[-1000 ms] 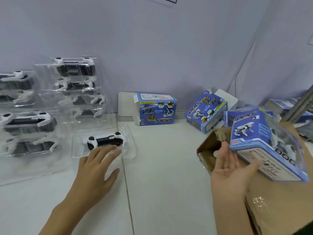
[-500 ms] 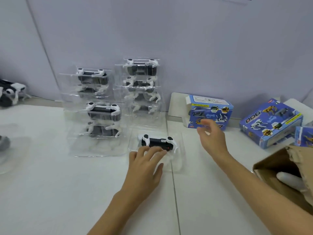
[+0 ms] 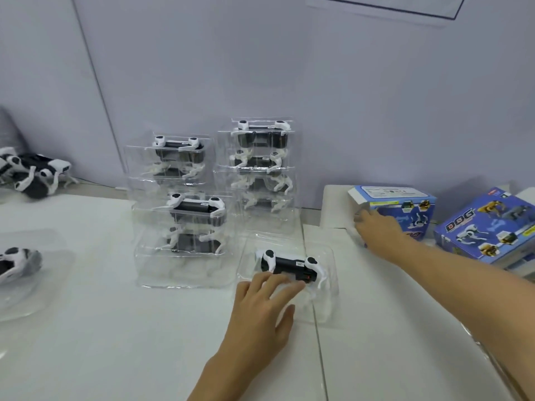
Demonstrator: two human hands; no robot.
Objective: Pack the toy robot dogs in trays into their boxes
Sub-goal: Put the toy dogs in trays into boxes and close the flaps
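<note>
Reaching with both hands at once: left hand (image 3: 265,306), lower centre of the frame, lies with fingers spread and fairly straight on the near edge of a clear tray (image 3: 328,285) holding one black-and-white toy robot dog (image 3: 291,264), fingertips touching the dog's near side, not curled round it. Right hand (image 3: 376,230), right of centre, is at the open left end of a blue toy box (image 3: 396,202) standing on the counter (image 3: 115,342) against the wall; fingers appear to close on the box's near-left corner, but the hold is partly hidden, so cannot tell for sure.

Step in hand, as I judge it: fetching an empty box while steadying the next trayed dog. Next move calls for pulling the box toward the tray, keeping its open end facing the tray, then sliding tray and dog in level so the legs do not snag on the flap.

More trayed dogs sit in stacks (image 3: 214,198) at frame centre, behind the tray. A second blue box (image 3: 486,224) lies at the right edge. Loose dogs (image 3: 31,175) at left edge.
</note>
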